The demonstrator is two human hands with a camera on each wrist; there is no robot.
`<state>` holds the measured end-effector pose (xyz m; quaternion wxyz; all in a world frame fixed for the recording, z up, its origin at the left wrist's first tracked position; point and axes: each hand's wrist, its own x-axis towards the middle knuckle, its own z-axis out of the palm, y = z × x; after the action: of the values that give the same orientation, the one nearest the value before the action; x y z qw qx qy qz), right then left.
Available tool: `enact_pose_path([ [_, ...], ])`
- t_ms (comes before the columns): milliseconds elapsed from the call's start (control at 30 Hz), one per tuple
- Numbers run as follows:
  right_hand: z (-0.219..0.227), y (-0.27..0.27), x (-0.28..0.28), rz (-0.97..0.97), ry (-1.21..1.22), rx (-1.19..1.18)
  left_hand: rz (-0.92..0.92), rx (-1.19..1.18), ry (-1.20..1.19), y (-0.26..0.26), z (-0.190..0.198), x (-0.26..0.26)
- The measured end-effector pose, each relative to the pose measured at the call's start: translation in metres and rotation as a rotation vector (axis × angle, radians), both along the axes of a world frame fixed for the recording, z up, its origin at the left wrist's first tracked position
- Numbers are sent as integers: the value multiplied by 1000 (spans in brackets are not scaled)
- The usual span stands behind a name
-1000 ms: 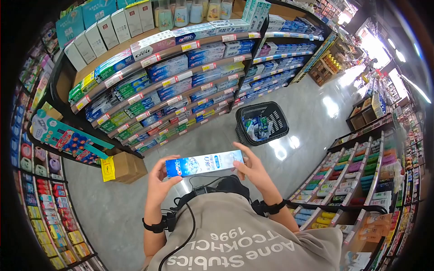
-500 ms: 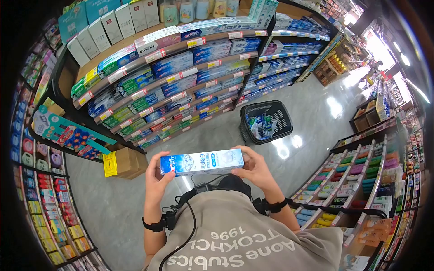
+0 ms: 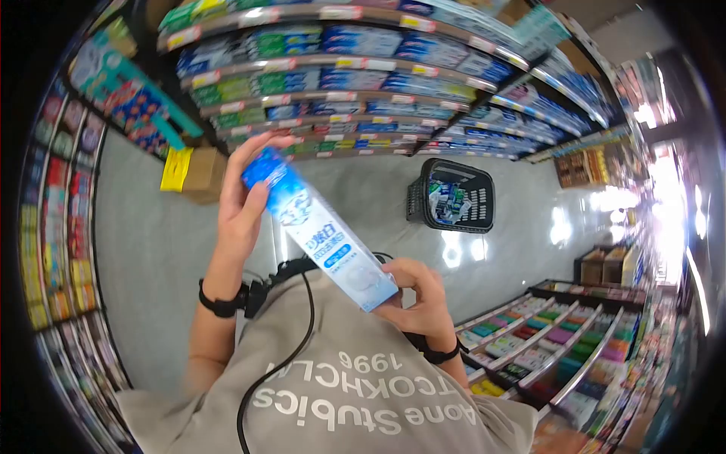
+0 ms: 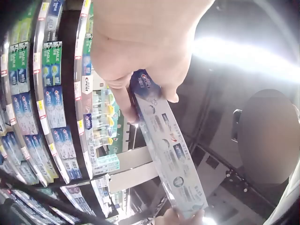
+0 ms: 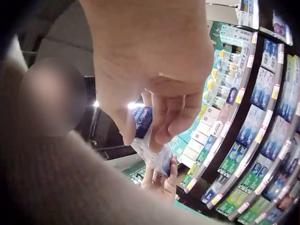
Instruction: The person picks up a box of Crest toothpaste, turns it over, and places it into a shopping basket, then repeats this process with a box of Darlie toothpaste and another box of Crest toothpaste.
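A long blue and white toothpaste box [image 3: 325, 231] lies slantwise between both hands in front of the grey shirt. The left hand [image 3: 243, 198] grips its dark blue upper end, thumb on the printed face. At the lower, white end the right hand [image 3: 420, 296] pinches the box with thumb and fingers. In the left wrist view the left hand [image 4: 145, 47] holds the box [image 4: 171, 150] by one end, and a back panel with small pictures shows. In the right wrist view the right hand [image 5: 154, 70] covers much of the box [image 5: 157, 157].
A black basket [image 3: 484, 221] holding several packages stands on the floor beyond the hands. Shelves of toothpaste boxes [image 3: 359, 79] run along the far side. A cardboard box [image 3: 206, 175] with a yellow bag is at the left; more shelves [image 3: 522, 344] stand at the lower right.
The box has turned from nearly level to a steep slant, its blue end raised with the left hand and its white end lower. The head view has shifted, so the upper shelf top is mostly out of frame.
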<state>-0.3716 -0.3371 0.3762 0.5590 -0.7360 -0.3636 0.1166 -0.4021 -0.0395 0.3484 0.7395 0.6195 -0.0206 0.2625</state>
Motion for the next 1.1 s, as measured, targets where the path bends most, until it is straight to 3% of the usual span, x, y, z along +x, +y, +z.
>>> enact_pose_path([
  [267,-5,1,4,40,-87,-139,-48,-44,-5,1,6,-6],
  [833,-13,6,1,49,-107,-87,-29,-66,34,6,10,-12],
  [1067,-13,-8,22,32,-214,-80,-158,-71,140,7,10,-5],
  [1100,-17,-10,29,-18,-146,-16,-196,-51,190,5,10,-7],
])
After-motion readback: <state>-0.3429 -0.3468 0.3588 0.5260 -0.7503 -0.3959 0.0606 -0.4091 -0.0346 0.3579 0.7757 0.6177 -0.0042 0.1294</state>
